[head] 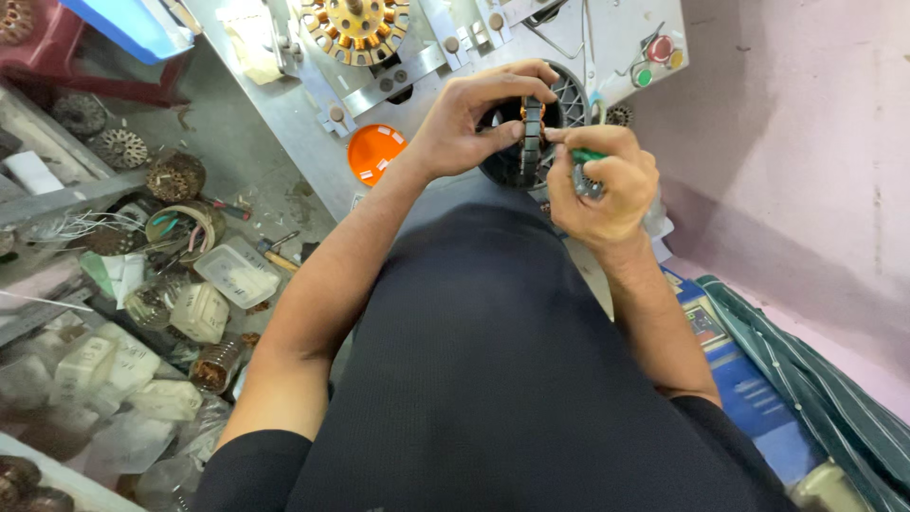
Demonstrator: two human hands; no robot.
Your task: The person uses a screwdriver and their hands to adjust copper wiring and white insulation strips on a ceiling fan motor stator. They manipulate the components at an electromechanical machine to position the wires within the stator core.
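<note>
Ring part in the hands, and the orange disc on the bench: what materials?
Ring part, held edge-on in the left hand: likely stacked steel, going by its dull grey, segmented rim. Right hand grips a green-handled tool. Orange disc: probably plastic, uniform bright colour, slight sheen.

Pale pink wall (806, 142) at right; grey metal workbench (284, 123) ahead; red stool (57, 57) at upper left

Blue printed box (730, 370) beside right arm

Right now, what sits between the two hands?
In the head view, a dark round stator stands on edge between the left hand and the right hand. Left fingers pinch its rim; the right hand holds a green-handled tool against it.
</note>
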